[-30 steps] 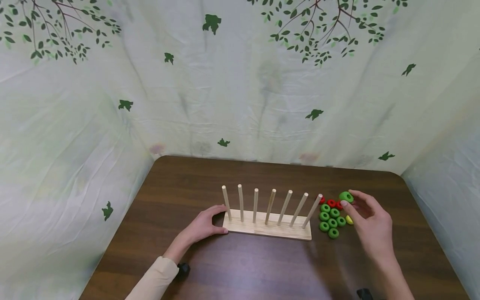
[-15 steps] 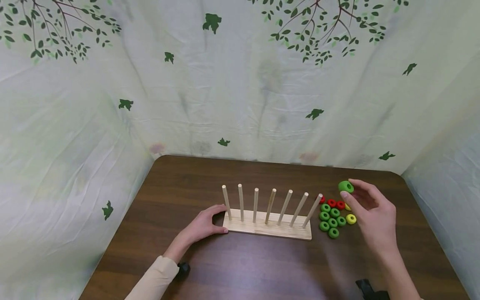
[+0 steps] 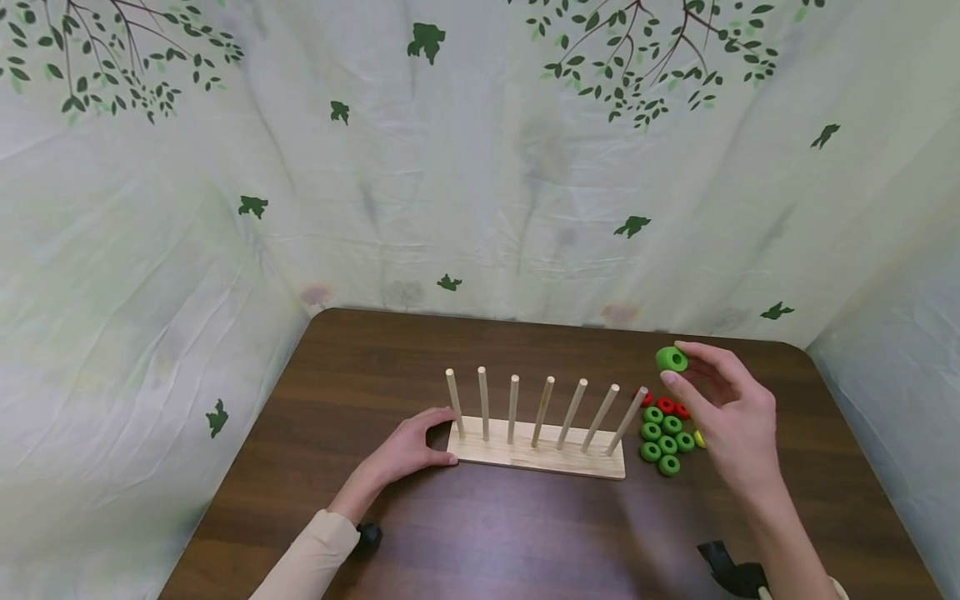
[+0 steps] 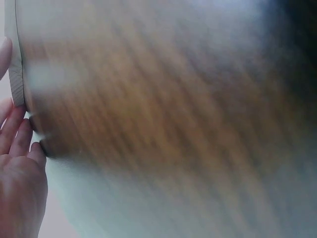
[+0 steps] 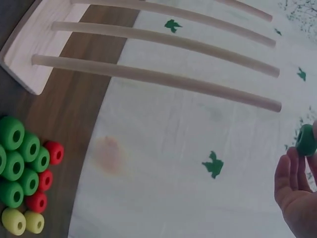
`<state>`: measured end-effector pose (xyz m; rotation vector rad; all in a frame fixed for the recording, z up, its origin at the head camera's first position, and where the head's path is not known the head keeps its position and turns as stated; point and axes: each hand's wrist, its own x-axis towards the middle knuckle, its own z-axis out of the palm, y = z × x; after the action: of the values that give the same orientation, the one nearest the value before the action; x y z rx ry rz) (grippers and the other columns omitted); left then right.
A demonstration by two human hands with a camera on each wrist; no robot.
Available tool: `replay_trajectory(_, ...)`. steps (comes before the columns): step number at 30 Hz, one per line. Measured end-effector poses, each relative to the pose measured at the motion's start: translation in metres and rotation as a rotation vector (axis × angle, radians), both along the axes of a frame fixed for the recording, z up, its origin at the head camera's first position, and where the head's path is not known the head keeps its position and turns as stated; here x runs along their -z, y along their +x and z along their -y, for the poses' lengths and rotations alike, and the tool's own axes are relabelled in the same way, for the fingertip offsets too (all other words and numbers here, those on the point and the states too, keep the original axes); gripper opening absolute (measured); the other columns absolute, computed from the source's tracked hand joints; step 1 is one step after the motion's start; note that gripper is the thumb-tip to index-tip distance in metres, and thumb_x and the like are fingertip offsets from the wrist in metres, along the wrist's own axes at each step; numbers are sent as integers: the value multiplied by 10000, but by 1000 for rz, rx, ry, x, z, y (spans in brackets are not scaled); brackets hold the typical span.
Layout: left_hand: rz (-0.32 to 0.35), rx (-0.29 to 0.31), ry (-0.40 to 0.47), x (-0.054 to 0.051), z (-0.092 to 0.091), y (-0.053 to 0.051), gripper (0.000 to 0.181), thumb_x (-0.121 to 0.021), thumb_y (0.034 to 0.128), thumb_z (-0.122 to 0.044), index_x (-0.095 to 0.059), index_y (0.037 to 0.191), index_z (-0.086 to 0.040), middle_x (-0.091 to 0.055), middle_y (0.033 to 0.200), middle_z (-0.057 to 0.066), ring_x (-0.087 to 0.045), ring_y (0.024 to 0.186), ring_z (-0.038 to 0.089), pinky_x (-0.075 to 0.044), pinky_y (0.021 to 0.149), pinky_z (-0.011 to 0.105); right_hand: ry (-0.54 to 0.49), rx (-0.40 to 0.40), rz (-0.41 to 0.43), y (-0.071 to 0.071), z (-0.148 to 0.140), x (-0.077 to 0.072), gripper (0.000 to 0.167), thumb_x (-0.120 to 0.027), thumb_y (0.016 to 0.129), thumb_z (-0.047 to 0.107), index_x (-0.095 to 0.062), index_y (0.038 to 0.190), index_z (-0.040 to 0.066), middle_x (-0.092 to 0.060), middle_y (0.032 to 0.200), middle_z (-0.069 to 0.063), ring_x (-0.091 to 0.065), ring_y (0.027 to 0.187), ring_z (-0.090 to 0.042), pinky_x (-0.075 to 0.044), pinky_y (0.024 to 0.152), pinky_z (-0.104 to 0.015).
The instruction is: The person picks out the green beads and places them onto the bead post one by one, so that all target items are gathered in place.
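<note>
A pale wooden peg board (image 3: pixel 487 452) with a row of several upright bare pegs stands on the table. My left hand (image 3: pixel 405 450) holds its left end, the thumb at the front edge and fingers at the back; the left wrist view shows fingers (image 4: pixel 20 139) against the board's end. My right hand (image 3: pixel 738 425) pinches a green bead (image 3: pixel 664 360) between thumb and fingertips, raised above the table, right of the rightmost peg. Below it lie several green beads (image 3: pixel 669 465), red beads (image 3: pixel 665 404) and yellow beads, plainer in the right wrist view (image 5: pixel 11 218).
The brown wooden table (image 3: pixel 487 542) reaches back to a pale cloth backdrop (image 3: pixel 480 208) printed with leaves. A black strap (image 3: pixel 731 571) hangs by the right wrist, and a dark device (image 3: pixel 367 537) sits at the left wrist.
My right hand has lifted the green bead off the group, then carried it up and left toward the pegs. The left hand keeps its place on the peg board.
</note>
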<state>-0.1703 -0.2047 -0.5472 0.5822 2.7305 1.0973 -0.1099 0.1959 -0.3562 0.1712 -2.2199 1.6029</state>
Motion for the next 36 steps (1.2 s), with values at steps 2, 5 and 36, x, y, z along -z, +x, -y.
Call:
replay_trajectory(2,4,-2,-1,0,0,0,676,-888,710,-283,-618,1304,-106,-570,1355,104,-480,1305,285,-383,1057,459,6,-20,-15,1,6,-6,413,-708,857,-74,-626,1257,-18,-595,1183,-105,-627,1005,-138,-499,857,-175)
replay_trajectory(5,5,-4,-2,0,0,0,679,-889,708,-286,-619,1305,-109,-568,1359,105,-477,1308,284,-381,1060,458,-3,-59,-37,-4,9,-5,415,-707,851,-87,-632,1252,-12,-585,1197,-117,-617,1036,-152,-488,896,-197)
replay_trajectory(36,22,-17,-8,1,0,-1,688,-891,711,-299,-615,1314,-118,-563,1369,94,-469,1315,280,-377,1063,461,154,-329,-175,-17,64,-27,403,-697,841,-123,-618,1230,-52,-589,1226,-137,-598,1086,-163,-480,919,-207)
